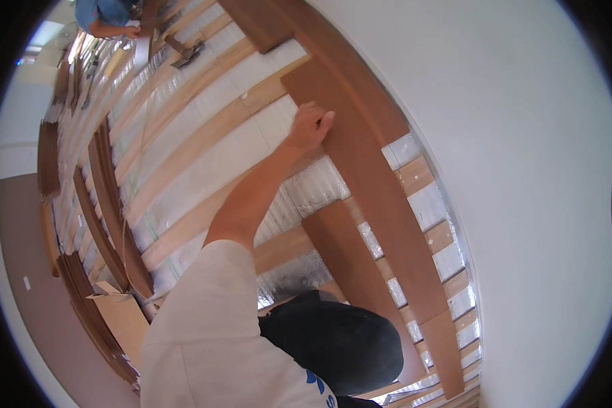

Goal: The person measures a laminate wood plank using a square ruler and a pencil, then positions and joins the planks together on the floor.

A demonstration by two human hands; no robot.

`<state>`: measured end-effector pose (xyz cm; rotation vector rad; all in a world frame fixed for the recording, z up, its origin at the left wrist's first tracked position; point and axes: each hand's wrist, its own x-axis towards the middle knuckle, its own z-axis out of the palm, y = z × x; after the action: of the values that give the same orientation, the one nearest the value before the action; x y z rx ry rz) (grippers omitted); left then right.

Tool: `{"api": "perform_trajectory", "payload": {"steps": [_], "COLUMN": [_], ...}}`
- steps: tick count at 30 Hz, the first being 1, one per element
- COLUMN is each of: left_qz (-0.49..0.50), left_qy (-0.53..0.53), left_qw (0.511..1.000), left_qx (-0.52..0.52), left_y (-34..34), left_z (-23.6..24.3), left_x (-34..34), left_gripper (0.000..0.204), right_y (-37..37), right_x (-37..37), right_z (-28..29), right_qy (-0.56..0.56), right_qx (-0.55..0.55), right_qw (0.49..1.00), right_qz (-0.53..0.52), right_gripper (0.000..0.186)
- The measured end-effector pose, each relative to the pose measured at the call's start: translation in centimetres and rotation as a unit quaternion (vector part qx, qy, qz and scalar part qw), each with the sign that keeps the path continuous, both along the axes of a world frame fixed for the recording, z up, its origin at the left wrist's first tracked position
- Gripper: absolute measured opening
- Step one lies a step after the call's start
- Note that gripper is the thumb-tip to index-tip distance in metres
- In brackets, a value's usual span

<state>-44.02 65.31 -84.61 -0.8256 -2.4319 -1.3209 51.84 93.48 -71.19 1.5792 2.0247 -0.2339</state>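
Here, left hand [313,127] by plank [362,160], knee [340,340] hiding joists [279,249], hammer [188,54] beyond

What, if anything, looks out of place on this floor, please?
One thing: the partly hidden brown plank lies apart from the long plank beside it, leaving a gap where wooden joists and silvery sheeting show, unlike a closed floor. I see no clear spill or damage.

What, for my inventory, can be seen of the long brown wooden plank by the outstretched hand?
The long brown wooden plank lies flat and slantwise across pale wooden battens and silvery sheeting. It looks smooth. A matching brown board runs along its upper right side; a second brown board meets its lower end. The bare left hand is over its left edge; contact is unclear.
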Motion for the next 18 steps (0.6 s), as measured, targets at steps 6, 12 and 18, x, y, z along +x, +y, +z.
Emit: {"api": "perform_trajectory", "payload": {"steps": [6, 12, 18], "left_qz": [0.011, 0.038, -0.068], "left_qy": [-0.007, 0.061, -0.066], "left_qw": [1.000, 0.997, 0.983], "left_qx": [-0.021, -0.034, -0.160], "left_y": [5.9, 2.1, 9.1], "left_z": [-2.1, -6.8, -4.1], "left_x": [0.3, -3.2, 9.9], "left_gripper": [0.040, 0.032, 0.032], "right_y": [4.1, 7.1, 5.2], "right_x": [5.8, -17.6, -18.2], "right_z": [7.5, -0.7, -2.9], "right_qy": [-0.085, 0.196, 0.230], "right_qx": [0.046, -0.027, 0.014], "right_qw": [0.979, 0.980, 0.967], "right_qz": [0.182, -0.017, -0.108], "right_gripper": [0.052, 0.039, 0.045]}}
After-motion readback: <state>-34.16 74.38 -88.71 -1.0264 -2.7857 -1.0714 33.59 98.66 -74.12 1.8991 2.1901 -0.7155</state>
